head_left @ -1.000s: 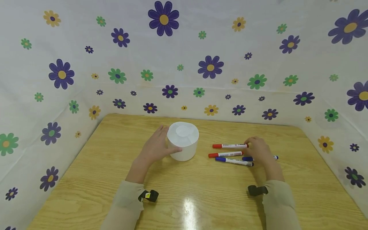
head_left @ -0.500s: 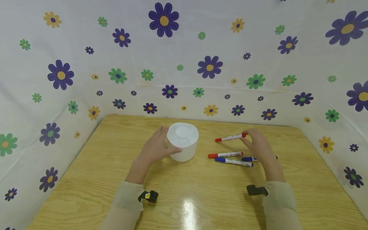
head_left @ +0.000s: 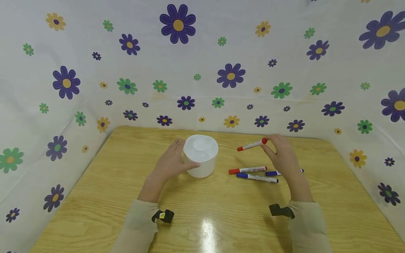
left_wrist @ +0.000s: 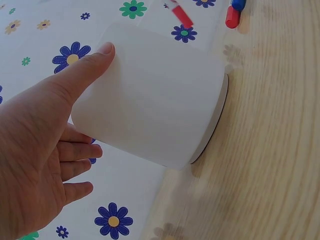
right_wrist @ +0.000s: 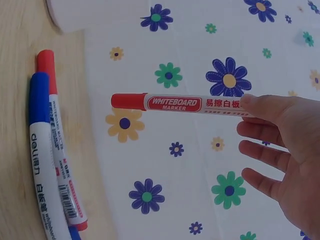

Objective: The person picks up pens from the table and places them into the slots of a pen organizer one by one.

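Observation:
A white round container (head_left: 204, 167) with inner dividers and a raised centre stands upright on the wooden table. My left hand (head_left: 170, 162) holds its left side, thumb along the front and fingers round the back; the left wrist view has the thumb flat on the smooth wall (left_wrist: 155, 95). To the right, my right hand (head_left: 282, 156) pinches a red whiteboard marker (right_wrist: 175, 102) by its end between thumb and fingers. Its red cap points left toward the container, a little lower than the held end. The other fingers of that hand are loosely bent below the marker.
Another red marker (head_left: 250, 170) lies on the table (head_left: 120, 196) under the right hand. Close by are a blue marker (head_left: 259, 178) and a second blue marker (head_left: 272, 173), partly behind the right wrist. Flower-patterned cloth (head_left: 202, 63) encloses the back and sides.
My right hand has lifted the far red marker off the table and raised it, tilting its capped end down. My left hand and the container stay in place.

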Demonstrator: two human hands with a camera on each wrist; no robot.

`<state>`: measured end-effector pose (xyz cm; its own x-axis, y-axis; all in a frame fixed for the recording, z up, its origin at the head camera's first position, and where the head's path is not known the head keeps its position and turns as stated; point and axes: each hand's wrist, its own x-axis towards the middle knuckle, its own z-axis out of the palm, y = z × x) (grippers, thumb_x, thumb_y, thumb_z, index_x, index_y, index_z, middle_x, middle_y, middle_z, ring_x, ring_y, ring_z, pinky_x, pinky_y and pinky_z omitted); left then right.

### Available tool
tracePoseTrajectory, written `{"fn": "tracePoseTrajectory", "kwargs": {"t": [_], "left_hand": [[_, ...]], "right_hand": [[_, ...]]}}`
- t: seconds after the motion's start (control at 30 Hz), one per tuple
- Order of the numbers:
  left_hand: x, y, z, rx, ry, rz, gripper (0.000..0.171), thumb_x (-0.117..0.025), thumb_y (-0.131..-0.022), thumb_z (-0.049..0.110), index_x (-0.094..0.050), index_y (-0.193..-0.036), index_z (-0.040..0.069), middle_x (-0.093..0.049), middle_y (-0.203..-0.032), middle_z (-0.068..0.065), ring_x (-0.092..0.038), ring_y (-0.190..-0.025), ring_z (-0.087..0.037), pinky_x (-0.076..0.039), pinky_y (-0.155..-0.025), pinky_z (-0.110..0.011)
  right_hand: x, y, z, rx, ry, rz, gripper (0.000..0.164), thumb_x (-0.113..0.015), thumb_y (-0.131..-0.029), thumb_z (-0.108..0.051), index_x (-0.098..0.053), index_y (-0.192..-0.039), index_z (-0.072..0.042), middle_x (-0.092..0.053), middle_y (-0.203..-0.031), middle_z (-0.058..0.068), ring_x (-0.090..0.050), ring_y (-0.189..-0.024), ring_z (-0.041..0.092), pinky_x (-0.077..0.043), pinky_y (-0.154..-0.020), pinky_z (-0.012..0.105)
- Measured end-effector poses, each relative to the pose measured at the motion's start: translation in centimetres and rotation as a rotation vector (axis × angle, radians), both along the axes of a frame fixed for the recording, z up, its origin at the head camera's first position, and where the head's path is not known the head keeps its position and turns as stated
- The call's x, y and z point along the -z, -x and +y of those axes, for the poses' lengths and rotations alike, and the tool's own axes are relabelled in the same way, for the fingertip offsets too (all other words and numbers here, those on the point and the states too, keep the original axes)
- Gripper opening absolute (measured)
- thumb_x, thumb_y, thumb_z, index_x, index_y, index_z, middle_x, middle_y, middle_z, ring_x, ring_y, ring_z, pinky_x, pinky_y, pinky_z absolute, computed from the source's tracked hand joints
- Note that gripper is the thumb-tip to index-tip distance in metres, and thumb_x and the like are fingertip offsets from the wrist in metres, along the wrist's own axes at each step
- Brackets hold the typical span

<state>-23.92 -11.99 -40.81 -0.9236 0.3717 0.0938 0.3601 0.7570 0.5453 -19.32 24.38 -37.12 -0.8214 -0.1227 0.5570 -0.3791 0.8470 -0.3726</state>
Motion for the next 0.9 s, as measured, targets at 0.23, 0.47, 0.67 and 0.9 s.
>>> {"fn": "tracePoseTrajectory", "kwargs": {"t": [0.23, 0.47, 0.67, 0.9], "left_hand": [[0.1, 0.2, 0.1, -0.004, -0.008, 0.000, 0.107, -0.071, -0.071, 0.071, -0.030, -0.152, 0.015, -0.034, -0.158, -0.009, -0.016, -0.152, -0.030, -0.026, -0.118, -0.058], [-0.1, 0.0, 0.2, -0.009, -0.005, -0.009, 0.106, -0.071, -0.072, 0.069, -0.029, -0.153, 0.015, -0.033, -0.159, -0.009, -0.015, -0.153, -0.030, -0.026, -0.119, -0.058], [-0.3, -0.2, 0.1, -0.006, -0.010, -0.013, 0.106, -0.073, -0.072, 0.067, -0.030, -0.152, 0.014, -0.033, -0.158, -0.010, -0.014, -0.153, -0.030, -0.026, -0.118, -0.059], [-0.3, -0.3, 0.1, -0.003, 0.001, -0.016, 0.104, -0.072, -0.072, 0.068, -0.030, -0.152, 0.015, -0.033, -0.158, -0.008, -0.015, -0.152, -0.031, -0.027, -0.118, -0.059]], "right_hand": [[-2.1, -0.9, -1.5, -0.037, 0.042, 0.164, 0.025, -0.072, -0.084, 0.000, -0.064, -0.107, 0.003, -0.066, -0.106, 0.019, -0.057, -0.106, 0.035, -0.049, -0.095, 0.046], [-3.4, -1.9, -3.0, -0.078, 0.067, 0.263, 0.027, -0.076, -0.079, 0.001, -0.066, -0.105, 0.003, -0.067, -0.104, 0.019, -0.059, -0.104, 0.034, -0.038, -0.101, 0.011], [-3.2, -2.2, -4.4, -0.152, 0.085, 0.311, 0.031, -0.077, -0.075, 0.005, -0.066, -0.104, 0.002, -0.068, -0.102, 0.018, -0.059, -0.102, 0.034, -0.040, -0.103, 0.012], [-2.1, -2.1, -5.7, -0.217, 0.053, 0.331, 0.023, -0.075, -0.082, -0.005, -0.067, -0.103, 0.000, -0.069, -0.101, 0.014, -0.060, -0.102, 0.032, -0.047, -0.099, 0.028]]}}
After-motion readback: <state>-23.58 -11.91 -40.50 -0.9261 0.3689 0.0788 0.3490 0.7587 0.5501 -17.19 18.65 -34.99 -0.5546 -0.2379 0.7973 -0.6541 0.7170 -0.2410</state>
